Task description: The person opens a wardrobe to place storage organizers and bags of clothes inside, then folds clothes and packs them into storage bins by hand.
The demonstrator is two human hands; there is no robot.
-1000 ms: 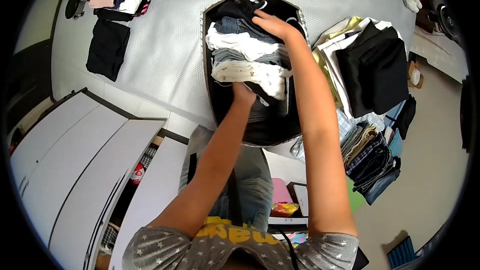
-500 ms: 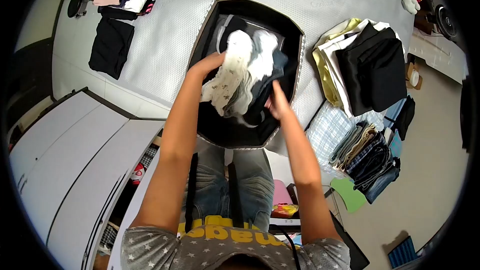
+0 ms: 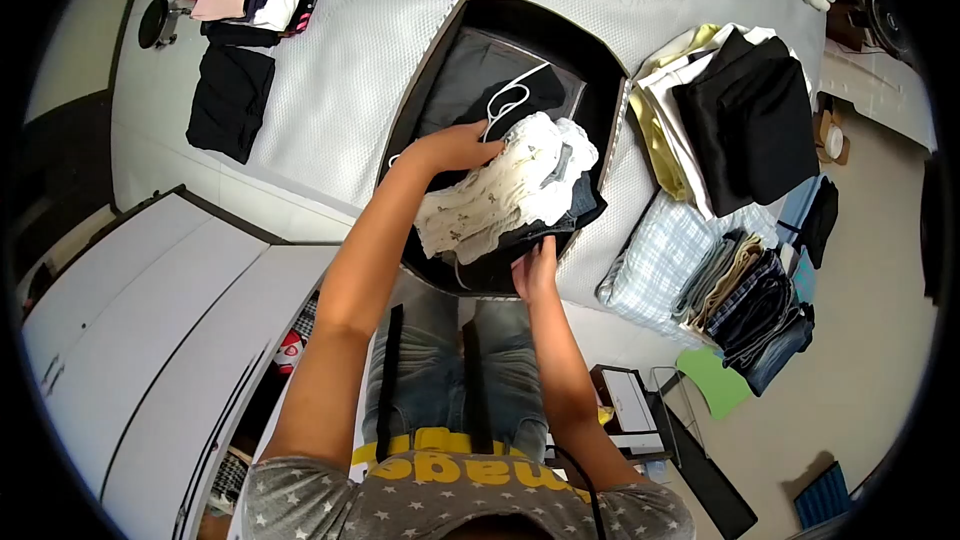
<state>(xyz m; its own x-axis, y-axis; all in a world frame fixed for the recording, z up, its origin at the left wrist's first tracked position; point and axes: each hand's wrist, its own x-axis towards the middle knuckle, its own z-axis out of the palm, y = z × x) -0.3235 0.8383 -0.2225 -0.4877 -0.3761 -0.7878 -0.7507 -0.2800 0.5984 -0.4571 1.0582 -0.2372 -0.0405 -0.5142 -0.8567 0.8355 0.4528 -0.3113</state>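
A black fabric storage box [image 3: 415, 90] with a pale patterned rim stands in front of me, tilted in view. Over its near half is a bundle of folded clothes [image 3: 480, 200], with a white printed garment on top and dark cloth beneath. My left hand [image 3: 455, 152] grips the bundle's upper left side, fingers closed at its edge. From the near right, my right hand [image 3: 537, 268] holds the dark underside; some of its fingers are hidden below. Dark folded clothing [image 3: 462, 80] with a white cord [image 3: 508, 96] lies in the box's far part.
Right of the box is a stack of black, white and yellow clothes [image 3: 745, 130]. Below it, several folded trousers [image 3: 745, 305] lie by a checked cloth [image 3: 650, 260]. Black folded clothing [image 3: 230, 100] lies left on the bed [image 3: 330, 90]. White drawers [image 3: 150, 330] stand at lower left.
The bundle has shifted right and toward me, and tilted. My right hand has moved down beneath its near edge. More dark clothing and the white cord now show in the box.
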